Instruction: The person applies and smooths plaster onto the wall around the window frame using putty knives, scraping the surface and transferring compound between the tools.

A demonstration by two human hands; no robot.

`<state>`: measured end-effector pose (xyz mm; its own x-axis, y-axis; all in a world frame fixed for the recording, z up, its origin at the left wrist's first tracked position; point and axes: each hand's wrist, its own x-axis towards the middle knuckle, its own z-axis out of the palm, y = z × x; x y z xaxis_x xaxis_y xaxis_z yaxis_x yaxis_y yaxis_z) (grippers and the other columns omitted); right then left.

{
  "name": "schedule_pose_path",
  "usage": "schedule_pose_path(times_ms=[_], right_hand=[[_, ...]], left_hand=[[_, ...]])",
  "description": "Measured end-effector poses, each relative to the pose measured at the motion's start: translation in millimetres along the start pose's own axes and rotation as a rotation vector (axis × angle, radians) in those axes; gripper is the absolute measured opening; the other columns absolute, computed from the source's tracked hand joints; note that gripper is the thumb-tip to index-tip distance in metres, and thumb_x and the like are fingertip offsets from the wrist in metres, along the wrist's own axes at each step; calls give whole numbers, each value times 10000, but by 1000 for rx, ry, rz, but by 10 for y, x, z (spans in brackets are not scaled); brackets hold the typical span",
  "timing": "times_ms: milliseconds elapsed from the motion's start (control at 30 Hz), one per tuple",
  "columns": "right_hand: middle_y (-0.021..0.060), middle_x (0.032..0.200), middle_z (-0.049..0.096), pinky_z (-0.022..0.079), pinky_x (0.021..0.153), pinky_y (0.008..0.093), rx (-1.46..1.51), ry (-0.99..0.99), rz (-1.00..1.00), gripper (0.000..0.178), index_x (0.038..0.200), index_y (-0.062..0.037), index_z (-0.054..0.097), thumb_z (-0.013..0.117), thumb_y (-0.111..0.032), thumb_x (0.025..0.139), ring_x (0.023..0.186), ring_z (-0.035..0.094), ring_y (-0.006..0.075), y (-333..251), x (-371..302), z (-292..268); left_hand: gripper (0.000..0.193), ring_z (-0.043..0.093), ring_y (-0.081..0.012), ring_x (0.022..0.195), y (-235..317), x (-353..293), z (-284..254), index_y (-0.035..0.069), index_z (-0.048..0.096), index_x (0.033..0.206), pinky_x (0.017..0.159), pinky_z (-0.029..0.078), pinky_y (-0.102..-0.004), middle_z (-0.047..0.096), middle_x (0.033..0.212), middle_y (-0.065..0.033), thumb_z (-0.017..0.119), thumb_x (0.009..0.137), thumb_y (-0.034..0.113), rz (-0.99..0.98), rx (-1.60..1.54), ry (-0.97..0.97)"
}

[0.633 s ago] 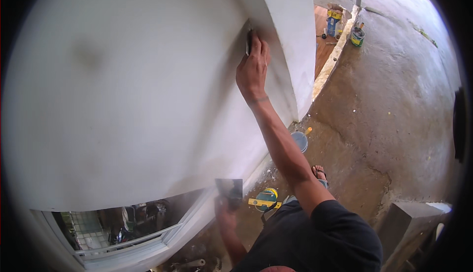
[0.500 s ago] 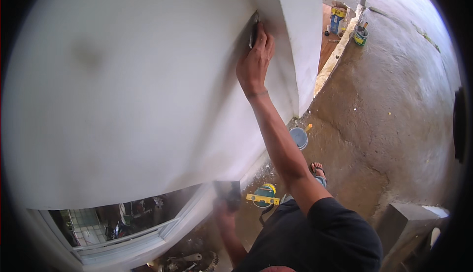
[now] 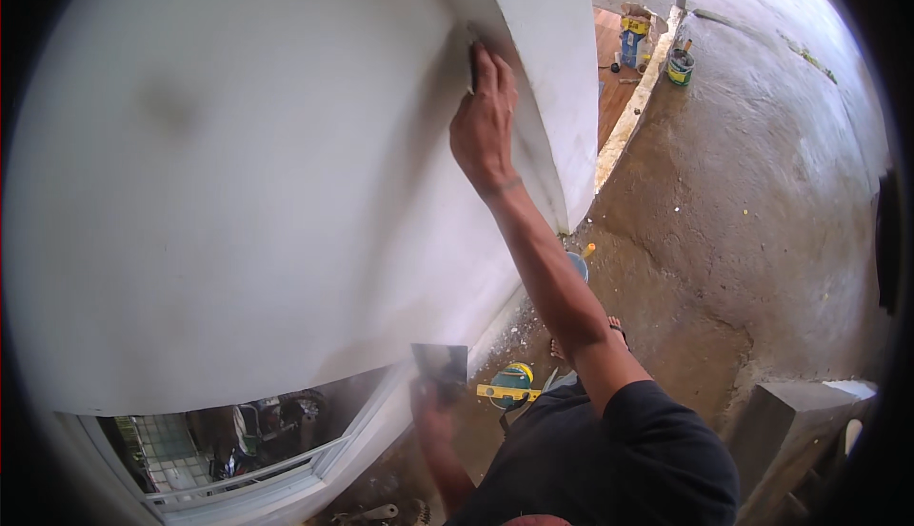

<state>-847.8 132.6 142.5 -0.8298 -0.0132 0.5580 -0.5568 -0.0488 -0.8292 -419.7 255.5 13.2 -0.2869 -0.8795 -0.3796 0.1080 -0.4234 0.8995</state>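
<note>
High up on the white wall [image 3: 238,202], my right hand [image 3: 484,126] grips a dark-edged scraper [image 3: 473,61]. Its blade lies against the wall surface beside the inner corner with a projecting pillar [image 3: 547,69]. The fingers wrap round the tool and hide most of it. Lower down, my left hand [image 3: 435,410] is blurred but closed round a wide, flat putty knife [image 3: 440,362]. That blade is held up near the window frame's corner, smeared with grey. A shadow of my right arm falls on the wall.
On the ground below stand a green bucket with a yellow spirit level [image 3: 507,392] across it and a grey bucket [image 3: 578,265], partly behind my arm. A window [image 3: 257,445] opens at lower left. A concrete block [image 3: 785,431] stands right; another bucket [image 3: 680,67] is farther off.
My right hand and its scraper have shifted slightly left in the picture, still at the wall. The view has moved a little, and my arm now covers more of the grey bucket.
</note>
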Motion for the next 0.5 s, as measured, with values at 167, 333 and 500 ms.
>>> schedule_pose_path(times_ms=[167,333,500], right_hand=[[236,1378,507,359,1108,487,98,-1,25,476,1398,24,491,448,91,928,1260,483,431,-212,-217,122],[234,1464,454,325,1147,485,180,-144,-106,564,1482,1,420,447,111,930,1303,464,417,-52,-751,-47],[224,1481,414,290,1163,468,12,12,-34,733,1514,-6,362,415,187,809,1353,381,405,165,-243,193]], left_hand=[[237,660,-214,1071,67,-35,87,68,523,1251,856,585,-360,643,1189,-90,569,1031,144,-14,-4,-46],[240,662,-210,1065,149,4,150,68,521,1260,863,583,-362,646,1187,-91,563,1034,140,-14,7,-71],[239,661,-208,1070,109,39,171,61,516,1271,874,583,-369,640,1208,-90,546,1042,123,-50,-1,-6]])
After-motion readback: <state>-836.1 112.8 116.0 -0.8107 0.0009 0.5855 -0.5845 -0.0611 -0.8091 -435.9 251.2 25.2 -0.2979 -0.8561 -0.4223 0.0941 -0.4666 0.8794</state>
